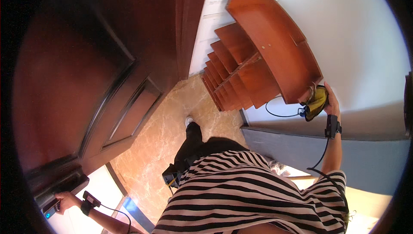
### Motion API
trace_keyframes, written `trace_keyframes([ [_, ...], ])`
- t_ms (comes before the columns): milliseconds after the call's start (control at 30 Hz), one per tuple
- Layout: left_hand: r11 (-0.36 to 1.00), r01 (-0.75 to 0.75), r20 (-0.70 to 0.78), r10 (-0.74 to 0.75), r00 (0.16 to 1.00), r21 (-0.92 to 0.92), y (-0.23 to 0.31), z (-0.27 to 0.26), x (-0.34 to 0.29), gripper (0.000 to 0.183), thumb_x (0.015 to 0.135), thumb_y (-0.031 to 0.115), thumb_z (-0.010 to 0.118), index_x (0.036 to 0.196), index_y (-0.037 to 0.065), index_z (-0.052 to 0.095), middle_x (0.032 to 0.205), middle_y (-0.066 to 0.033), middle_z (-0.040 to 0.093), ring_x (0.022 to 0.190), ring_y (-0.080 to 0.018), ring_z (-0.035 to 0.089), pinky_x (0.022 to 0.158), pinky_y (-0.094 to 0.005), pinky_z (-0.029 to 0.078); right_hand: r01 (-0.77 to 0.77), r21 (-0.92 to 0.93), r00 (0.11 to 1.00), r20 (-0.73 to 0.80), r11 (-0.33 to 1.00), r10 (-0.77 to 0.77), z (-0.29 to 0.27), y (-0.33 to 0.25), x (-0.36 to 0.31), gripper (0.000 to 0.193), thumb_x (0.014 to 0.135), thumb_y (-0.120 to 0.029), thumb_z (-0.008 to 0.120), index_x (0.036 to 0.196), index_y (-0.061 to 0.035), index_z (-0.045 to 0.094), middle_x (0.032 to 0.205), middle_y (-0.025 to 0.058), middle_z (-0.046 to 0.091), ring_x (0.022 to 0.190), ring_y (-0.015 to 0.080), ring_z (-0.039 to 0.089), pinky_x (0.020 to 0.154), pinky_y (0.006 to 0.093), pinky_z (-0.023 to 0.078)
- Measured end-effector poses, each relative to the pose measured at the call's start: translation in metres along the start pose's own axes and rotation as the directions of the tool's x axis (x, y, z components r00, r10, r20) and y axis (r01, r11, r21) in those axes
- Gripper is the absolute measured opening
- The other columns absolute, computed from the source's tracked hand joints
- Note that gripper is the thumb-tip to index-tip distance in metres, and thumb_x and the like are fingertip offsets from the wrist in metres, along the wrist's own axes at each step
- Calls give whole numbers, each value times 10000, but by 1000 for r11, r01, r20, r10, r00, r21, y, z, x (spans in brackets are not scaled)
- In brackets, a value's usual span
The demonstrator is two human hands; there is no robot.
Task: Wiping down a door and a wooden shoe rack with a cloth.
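Observation:
At the lower left, my left hand (pixel 67 202) is closed around the handle of a dark door lock (pixel 52 207) with a small blue light. The lock is on the edge of a brown panelled door (pixel 86 118). On the right, my right hand (pixel 332 100) grips a soft yellow-and-dark item (pixel 317 103), whose exact kind I cannot make out. It is beside the lower corner of a reddish-brown wooden shelf unit (pixel 275 40). A thin dark cord (pixel 275 113) loops to its left. My right fingers are partly hidden behind the soft item.
Marbled tan floor tiles (pixel 146 161) lie between door and shelf; one shoe (pixel 189 121) stands on them. Past the shelf is a white wall (pixel 357 58) with a grey-blue lower band (pixel 370 161). Bright light comes through the doorway at lower left. Black devices with cables are strapped to both wrists.

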State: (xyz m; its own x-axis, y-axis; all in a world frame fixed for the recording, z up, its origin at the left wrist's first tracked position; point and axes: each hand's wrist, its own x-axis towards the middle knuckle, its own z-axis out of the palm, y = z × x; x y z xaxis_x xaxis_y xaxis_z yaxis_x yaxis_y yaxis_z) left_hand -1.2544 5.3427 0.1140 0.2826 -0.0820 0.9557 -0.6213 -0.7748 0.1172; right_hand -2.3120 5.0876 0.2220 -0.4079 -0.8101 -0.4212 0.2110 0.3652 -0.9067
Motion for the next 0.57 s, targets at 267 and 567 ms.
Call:
trace_keyframes([
  [267, 984, -173, 21, 173, 985, 42, 11, -39, 33, 623, 766, 312, 624, 1000, -175, 314, 898, -249, 558, 723, -341, 586, 704, -486, 471, 342, 126, 914, -277, 931, -298, 29, 21, -139, 367, 815, -287, 623, 1048, -7, 583, 998, 80, 628, 900, 182, 609, 772, 281, 484],
  [567, 602, -255, 74, 309, 948, 757, -20, -3, 38, 831, 829, 604, 396, 884, -209, 557, 732, -233, 598, 517, -318, 552, 459, -442, 400, -84, 775, 995, 38, 626, 87, 0, 236, -170, 426, 751, -132, 655, 1133, 8, 531, 1134, 110, 587, 1013, 255, 566, 938, 362, 414],
])
